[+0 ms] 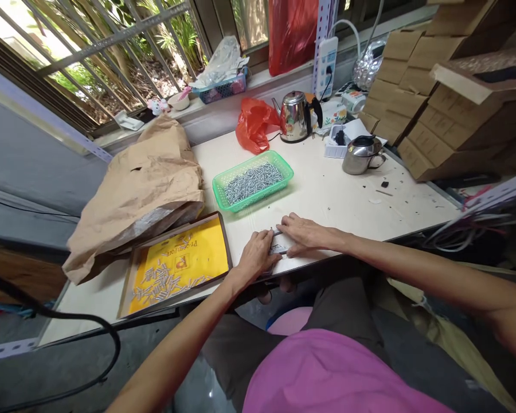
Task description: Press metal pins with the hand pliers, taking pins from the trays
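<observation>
Near the front edge of a white table point(339, 198), the left hand point(257, 252), fingers curled, and right hand point(304, 234), thumb and fingers parted, touch a small metallic piece point(278, 245); whether either grips it, I cannot tell. Farther back stands a green basket point(258, 198) of metal pins point(253, 180), then a kettle point(293, 117).
</observation>
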### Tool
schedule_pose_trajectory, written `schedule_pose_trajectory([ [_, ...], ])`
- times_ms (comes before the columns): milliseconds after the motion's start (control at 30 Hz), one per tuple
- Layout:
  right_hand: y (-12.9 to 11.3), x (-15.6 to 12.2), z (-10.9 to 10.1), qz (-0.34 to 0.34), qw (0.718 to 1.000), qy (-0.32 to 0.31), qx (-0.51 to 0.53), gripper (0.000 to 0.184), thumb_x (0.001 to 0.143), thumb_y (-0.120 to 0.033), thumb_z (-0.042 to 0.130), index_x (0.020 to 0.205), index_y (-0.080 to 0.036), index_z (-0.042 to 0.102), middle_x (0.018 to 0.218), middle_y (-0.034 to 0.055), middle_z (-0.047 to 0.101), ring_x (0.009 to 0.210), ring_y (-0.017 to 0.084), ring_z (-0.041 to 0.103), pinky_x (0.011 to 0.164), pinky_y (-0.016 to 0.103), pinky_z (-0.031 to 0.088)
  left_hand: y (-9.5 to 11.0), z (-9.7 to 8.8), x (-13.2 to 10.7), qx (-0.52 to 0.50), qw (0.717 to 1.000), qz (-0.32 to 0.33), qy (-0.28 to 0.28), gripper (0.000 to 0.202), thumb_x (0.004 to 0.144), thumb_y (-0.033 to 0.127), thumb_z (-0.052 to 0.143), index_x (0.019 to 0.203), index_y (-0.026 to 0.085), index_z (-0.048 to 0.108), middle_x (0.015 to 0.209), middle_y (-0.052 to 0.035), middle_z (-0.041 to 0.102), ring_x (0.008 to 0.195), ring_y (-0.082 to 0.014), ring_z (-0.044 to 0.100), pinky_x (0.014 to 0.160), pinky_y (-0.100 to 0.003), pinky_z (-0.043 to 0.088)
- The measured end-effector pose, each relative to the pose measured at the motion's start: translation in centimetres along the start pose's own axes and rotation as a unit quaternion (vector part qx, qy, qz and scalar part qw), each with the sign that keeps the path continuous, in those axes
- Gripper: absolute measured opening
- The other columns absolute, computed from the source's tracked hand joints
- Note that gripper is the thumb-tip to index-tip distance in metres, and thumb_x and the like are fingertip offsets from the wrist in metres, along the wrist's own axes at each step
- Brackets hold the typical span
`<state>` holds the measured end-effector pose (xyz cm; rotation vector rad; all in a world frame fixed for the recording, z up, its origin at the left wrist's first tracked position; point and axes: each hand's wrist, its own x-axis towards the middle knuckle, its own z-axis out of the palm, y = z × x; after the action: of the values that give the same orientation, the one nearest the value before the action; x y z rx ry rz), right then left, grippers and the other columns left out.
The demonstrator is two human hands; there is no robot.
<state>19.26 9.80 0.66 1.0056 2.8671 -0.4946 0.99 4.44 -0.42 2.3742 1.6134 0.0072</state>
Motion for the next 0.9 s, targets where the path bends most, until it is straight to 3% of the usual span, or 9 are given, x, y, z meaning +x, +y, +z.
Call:
schedule_pose_trajectory([
  [167,-0.2,0.1,-0.6,0.014,1.000,-0.015,-0.014,0.035,0.079,-0.033,0.070,0.105,-0.011,0.061,0.108,0.0146,0.057,0.102,0.027,0.051,0.080,0.034,0.043,0.4,-0.3,0.4,0.028,0.999,-0.017,-0.010,0.045,0.081,0.033,0.064,0.121,0.014,0.056,0.114,-0.0125,0.059,0.106,-0.0280,0.052,0.089,-0.038,0.046],
  [333,-0.6,-0.7,2.5,-0.010,0.999,0.048,-0.012,0.008,0.088,-0.025,0.059,0.086,-0.018,0.062,0.093,0.0088,0.062,0.088,0.021,0.058,0.075,0.032,0.044,1.6,-0.1,-0.4,0.008,0.999,-0.045,-0.026,0.018,0.083,0.030,0.062,0.095,0.017,0.067,0.101,-0.0094,0.063,0.100,-0.0251,0.055,0.082,-0.036,0.048],
  [500,0.6,-1.0,6.0,-0.017,0.990,0.138,0.023,0.027,0.095,-0.033,0.042,0.077,-0.022,0.060,0.080,0.0057,0.061,0.078,0.020,0.060,0.067,0.032,0.045,1.6,0.3,-0.4,-0.001,0.999,-0.032,-0.021,0.019,0.086,0.033,0.060,0.090,0.016,0.067,0.099,-0.0086,0.064,0.101,-0.0252,0.054,0.074,-0.036,0.049],
  [633,1.6,-1.1,5.8,-0.018,0.992,0.124,0.030,0.025,0.089,-0.045,0.051,0.094,-0.025,0.066,0.083,0.0065,0.062,0.082,0.023,0.061,0.068,0.034,0.048,1.5,1.5,-1.0,0.008,1.000,-0.025,0.011,0.025,0.085,0.037,0.062,0.097,0.015,0.065,0.100,-0.0100,0.062,0.100,-0.0254,0.054,0.074,-0.036,0.049],
  [733,3.1,-0.4,5.5,-0.045,0.995,0.085,0.029,0.034,0.081,-0.052,0.060,0.101,-0.025,0.068,0.090,0.0082,0.063,0.086,0.026,0.062,0.072,0.037,0.049,1.4,2.8,-2.0,0.021,0.998,0.001,0.065,0.030,0.087,0.036,0.059,0.109,0.015,0.061,0.105,-0.0111,0.060,0.102,-0.0256,0.053,0.079,-0.038,0.049],
  [833,5.0,0.9,5.5,-0.077,0.993,0.074,0.055,0.034,0.087,-0.049,0.052,0.104,-0.025,0.068,0.097,0.0106,0.065,0.091,0.026,0.062,0.079,0.038,0.048,1.7,4.1,-3.2,0.046,0.987,0.063,0.143,0.023,0.091,0.022,0.049,0.111,0.016,0.059,0.117,-0.0120,0.056,0.112,-0.0259,0.049,0.087,-0.038,0.045],
  [900,6.0,1.8,5.3,-0.069,0.991,0.094,0.059,0.034,0.091,-0.045,0.044,0.100,-0.023,0.068,0.094,0.0111,0.066,0.090,0.026,0.062,0.080,0.039,0.047,2.2,4.9,-3.7,0.051,0.982,0.100,0.151,0.019,0.090,0.016,0.047,0.102,0.014,0.062,0.110,-0.0121,0.058,0.108,-0.0244,0.051,0.085,-0.035,0.045],
])
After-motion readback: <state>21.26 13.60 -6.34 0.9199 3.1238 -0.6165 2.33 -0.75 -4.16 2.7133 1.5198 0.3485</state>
